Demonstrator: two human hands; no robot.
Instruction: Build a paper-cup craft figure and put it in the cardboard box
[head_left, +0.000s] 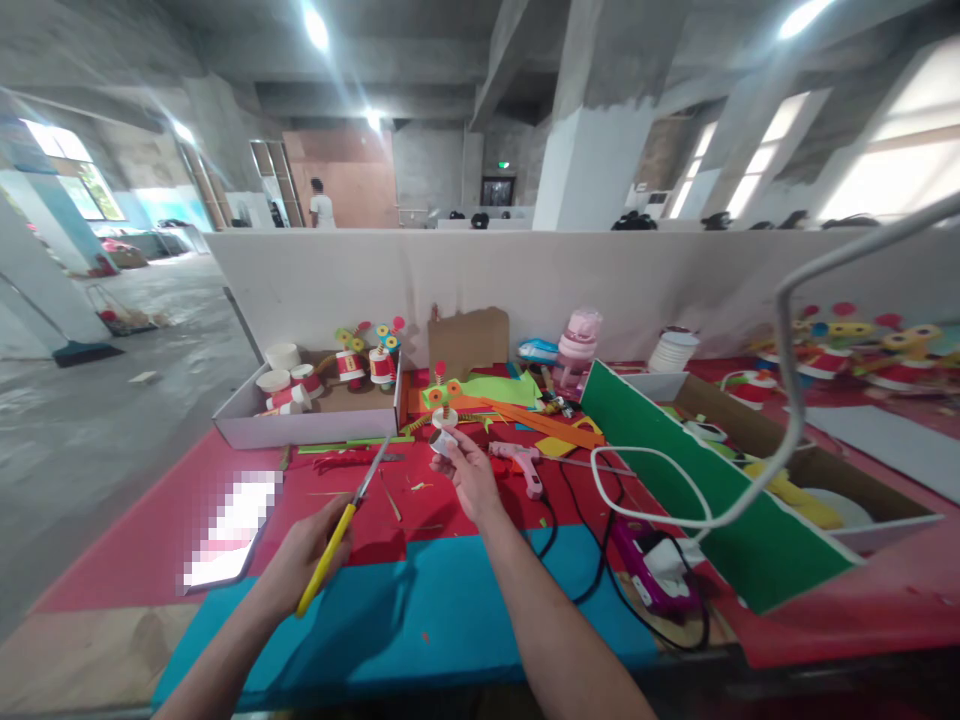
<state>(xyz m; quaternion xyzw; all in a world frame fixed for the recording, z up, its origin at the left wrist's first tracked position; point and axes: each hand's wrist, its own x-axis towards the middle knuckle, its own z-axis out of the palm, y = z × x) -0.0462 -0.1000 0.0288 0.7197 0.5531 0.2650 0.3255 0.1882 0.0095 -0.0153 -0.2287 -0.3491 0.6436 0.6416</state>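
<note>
My left hand (311, 550) is wrapped round the scissors (328, 560), which have yellow handles and blades pointing up and away. In my right hand (471, 472), the fingers pinch a small whitish piece with a dark end (442, 442). Just beyond it stands a small figure (444, 395) with orange and green round eyes, a red disc on top and a coiled neck. A pink glue gun (525, 467) lies on the red table cover to the right of my right hand. Beneath my forearms is a blue sheet (442, 610).
A box (307, 430) with paper cups stands at the left, near a phone (236, 530). Orange strips (517, 418) lie at centre. At right are a green-sided box (697, 500), a purple power strip (652, 575) and a white cable (787, 370). A partition (337, 280) stands behind.
</note>
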